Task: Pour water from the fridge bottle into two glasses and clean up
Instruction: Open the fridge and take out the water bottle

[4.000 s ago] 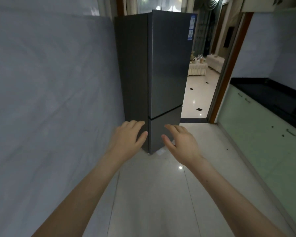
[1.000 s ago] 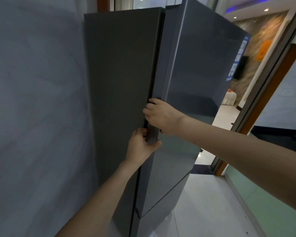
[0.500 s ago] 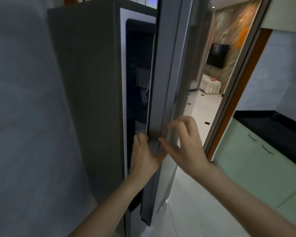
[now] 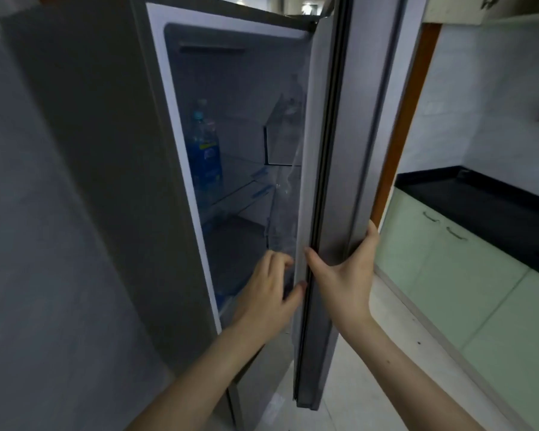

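The grey fridge (image 4: 100, 181) stands with its upper door (image 4: 333, 150) swung wide, edge-on to me. Inside, on a shelf at the left, stands a clear bottle with a blue label and blue cap (image 4: 206, 154). My right hand (image 4: 344, 276) grips the door's edge, thumb on the inner seal and fingers wrapped round the outer face. My left hand (image 4: 266, 293) sits just inside the opening, its fingers against the door's inner side near a clear door bin (image 4: 282, 219).
A grey wall (image 4: 28, 244) runs along the left. On the right are pale green cabinets (image 4: 467, 290) under a black countertop (image 4: 479, 200), with a wooden door frame (image 4: 402, 126) behind the fridge door. Pale floor tiles (image 4: 386, 384) lie below.
The fridge door has swung much wider, exposing the interior and the bottle. My right hand has closed round the door's edge; my left has slipped inside the opening.
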